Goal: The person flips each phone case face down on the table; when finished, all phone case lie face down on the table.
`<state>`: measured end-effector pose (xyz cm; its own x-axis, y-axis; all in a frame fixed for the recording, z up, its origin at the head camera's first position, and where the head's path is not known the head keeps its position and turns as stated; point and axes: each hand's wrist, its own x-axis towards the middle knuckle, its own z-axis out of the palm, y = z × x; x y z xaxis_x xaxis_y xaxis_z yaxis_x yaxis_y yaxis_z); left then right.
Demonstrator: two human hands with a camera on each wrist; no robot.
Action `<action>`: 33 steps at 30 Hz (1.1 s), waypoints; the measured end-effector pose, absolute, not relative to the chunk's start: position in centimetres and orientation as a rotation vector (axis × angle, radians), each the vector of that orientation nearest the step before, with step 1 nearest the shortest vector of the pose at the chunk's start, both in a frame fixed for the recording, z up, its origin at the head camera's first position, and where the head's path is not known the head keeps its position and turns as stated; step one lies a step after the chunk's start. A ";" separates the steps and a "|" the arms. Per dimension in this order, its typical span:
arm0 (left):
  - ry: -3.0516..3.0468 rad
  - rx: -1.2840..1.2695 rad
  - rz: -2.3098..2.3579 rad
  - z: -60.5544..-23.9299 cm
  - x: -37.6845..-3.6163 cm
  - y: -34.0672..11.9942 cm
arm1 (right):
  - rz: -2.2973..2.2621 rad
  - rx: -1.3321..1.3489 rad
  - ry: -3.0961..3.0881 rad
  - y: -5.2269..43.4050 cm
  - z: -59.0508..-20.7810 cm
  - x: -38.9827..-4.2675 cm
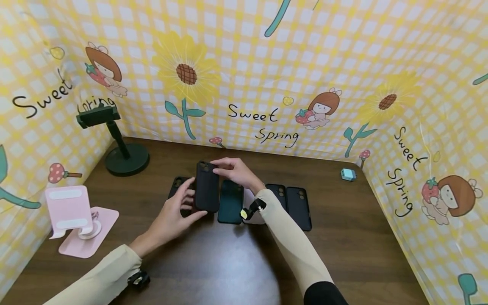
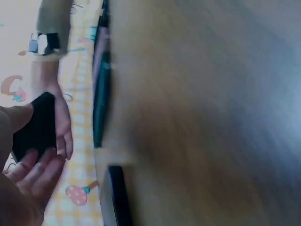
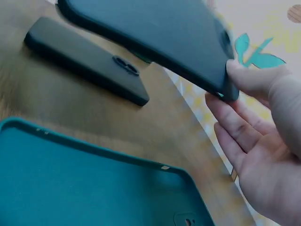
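Between thumb and fingers, my right hand [image 1: 239, 173] pinches the top right corner of a black phone case [image 1: 207, 192], raised off the table and tilted. My left hand [image 1: 173, 216] has its fingers spread by the case's left side, thumb near the bottom edge; whether it touches is unclear. Beneath lies another black phone case [image 3: 89, 61], back up with a camera ring, partly covered in the head view. Just right is a teal phone case [image 3: 84, 183], hollow side up. A pale pinkish case [image 1: 249, 197] is mostly hidden under my right wrist.
Two more black cases [image 1: 298, 207] lie at the row's right end. A dark green phone stand [image 1: 127, 160] occupies the back left corner, with a pink folding stand [image 1: 89, 245] in front of it. At the far right sits a light blue charger plug [image 1: 347, 174]. Patterned cloth [image 1: 248, 84] walls the table.
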<state>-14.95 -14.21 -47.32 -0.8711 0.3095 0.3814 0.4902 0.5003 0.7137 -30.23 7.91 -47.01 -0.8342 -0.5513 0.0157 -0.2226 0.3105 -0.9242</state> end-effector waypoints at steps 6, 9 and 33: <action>-2.885 -0.592 -0.721 -48.3 -14.8 -15.5 | -1.299 -0.774 2.467 7.0 -47.2 -29.8; -2.955 -0.592 -0.602 -48.8 -14.9 -15.6 | -1.183 -0.774 2.537 6.5 -47.6 -29.4; -3.032 -0.681 -0.435 -49.1 -15.7 -15.7 | -0.713 -0.825 2.674 6.3 -48.4 -29.2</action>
<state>-15.75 -15.67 -49.07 -0.9057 0.4191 0.0638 0.4202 0.8673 0.2668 -29.17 6.28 -48.40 -0.8073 -0.5827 -0.0936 -0.4587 0.7192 -0.5218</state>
